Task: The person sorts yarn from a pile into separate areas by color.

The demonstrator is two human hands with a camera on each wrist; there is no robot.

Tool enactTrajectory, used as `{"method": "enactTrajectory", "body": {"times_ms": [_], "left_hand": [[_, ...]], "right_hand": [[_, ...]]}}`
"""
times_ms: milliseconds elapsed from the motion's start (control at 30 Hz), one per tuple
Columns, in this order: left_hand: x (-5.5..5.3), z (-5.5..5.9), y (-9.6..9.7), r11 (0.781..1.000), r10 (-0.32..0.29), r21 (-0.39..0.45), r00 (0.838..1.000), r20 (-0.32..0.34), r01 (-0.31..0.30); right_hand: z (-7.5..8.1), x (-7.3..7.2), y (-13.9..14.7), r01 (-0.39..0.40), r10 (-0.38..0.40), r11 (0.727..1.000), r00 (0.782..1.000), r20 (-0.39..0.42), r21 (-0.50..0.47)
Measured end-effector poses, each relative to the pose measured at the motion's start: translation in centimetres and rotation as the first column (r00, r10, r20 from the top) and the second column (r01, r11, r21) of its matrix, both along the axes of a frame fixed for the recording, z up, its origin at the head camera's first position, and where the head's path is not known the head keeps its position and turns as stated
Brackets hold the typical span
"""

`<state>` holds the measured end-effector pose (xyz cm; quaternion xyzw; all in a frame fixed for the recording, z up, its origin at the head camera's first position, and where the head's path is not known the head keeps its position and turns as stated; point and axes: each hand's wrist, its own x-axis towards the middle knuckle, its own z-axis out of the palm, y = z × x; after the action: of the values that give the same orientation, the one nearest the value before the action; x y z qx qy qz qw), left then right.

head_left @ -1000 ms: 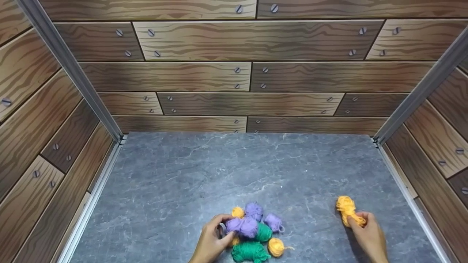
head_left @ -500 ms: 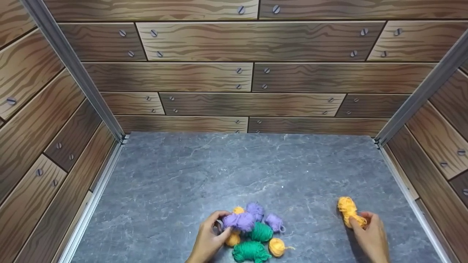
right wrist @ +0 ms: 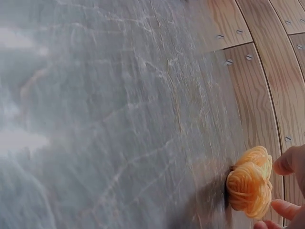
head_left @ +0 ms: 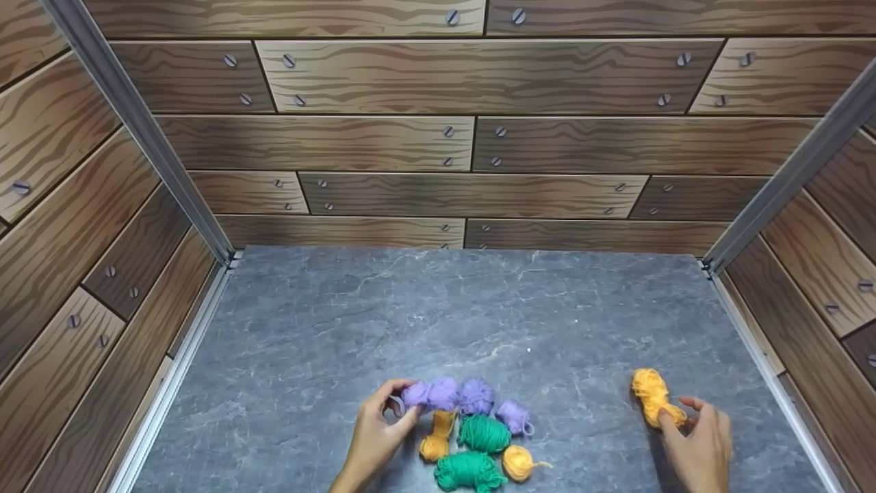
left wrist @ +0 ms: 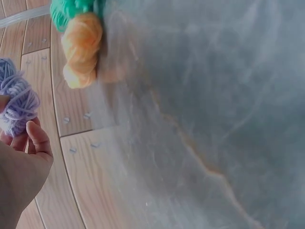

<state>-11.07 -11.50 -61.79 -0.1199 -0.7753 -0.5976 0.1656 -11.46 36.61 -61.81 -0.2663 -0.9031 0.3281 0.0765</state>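
My left hand [head_left: 382, 426] pinches one end of a purple yarn skein [head_left: 431, 394], also seen in the left wrist view as a purple skein [left wrist: 20, 98] between thumb and fingers. Just below it lies an orange skein [head_left: 436, 438], and to its right are a purple ball [head_left: 477, 396] and a smaller purple ball [head_left: 513, 418]. Over on the right, my right hand [head_left: 699, 438] is beside another orange skein [head_left: 653, 397]. The right wrist view has its thumb and fingers spread around this orange skein [right wrist: 250, 186], with a gap showing at the thumb.
Two green skeins, one upper [head_left: 484, 433] and one lower [head_left: 469, 471], lie in the middle cluster. An orange ball [head_left: 518, 463] with a loose tail sits right of them. The grey marbled tabletop [head_left: 410, 308] is bounded by wood-patterned walls [head_left: 383, 144].
My left hand has moved the purple skein up and left, uncovering the orange skein beneath. My right hand's fingers have loosened from their orange skein, which stays in place.
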Motion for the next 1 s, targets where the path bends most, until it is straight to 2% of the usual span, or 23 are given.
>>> {"method": "enactTrajectory", "body": {"times_ms": [133,233,367,467,633,833,1000], "left_hand": [[-0.3,0.4,-0.1,1.0,-0.002,0.002,1.0,0.008,0.002],[-0.5,0.4,-0.2,1.0,0.002,0.008,1.0,0.012,-0.003],[-0.5,0.2,-0.6,0.999,0.023,0.03,1.0,0.01,-0.023],[-0.6,0.2,-0.9,0.998,0.034,0.045,0.999,0.004,-0.034],[-0.7,0.2,-1.6,0.997,0.05,0.055,0.999,0.011,-0.05],[-0.8,0.0,-2.4,0.995,0.073,0.071,0.996,0.046,-0.076],[-0.6,-0.1,-2.8,0.993,0.088,0.08,0.996,0.034,-0.091]], "right_hand": [[0.3,0.2,-0.2,0.031,-0.03,0.999,1.0,0.009,-0.031],[0.5,0.4,-0.4,0.046,-0.047,0.998,0.999,-0.018,-0.042],[0.6,0.9,-0.9,0.049,-0.052,0.998,0.993,-0.104,-0.027],[0.5,1.3,-1.6,0.047,-0.05,0.999,0.98,-0.19,-0.022],[0.2,1.8,-2.7,0.002,-0.026,0.997,0.954,-0.3,-0.08],[0.2,2.1,-3.8,-0.028,-0.029,0.985,0.946,-0.324,-0.171],[0.0,2.2,-4.4,-0.081,-0.011,0.97,0.928,-0.372,-0.23]]}}
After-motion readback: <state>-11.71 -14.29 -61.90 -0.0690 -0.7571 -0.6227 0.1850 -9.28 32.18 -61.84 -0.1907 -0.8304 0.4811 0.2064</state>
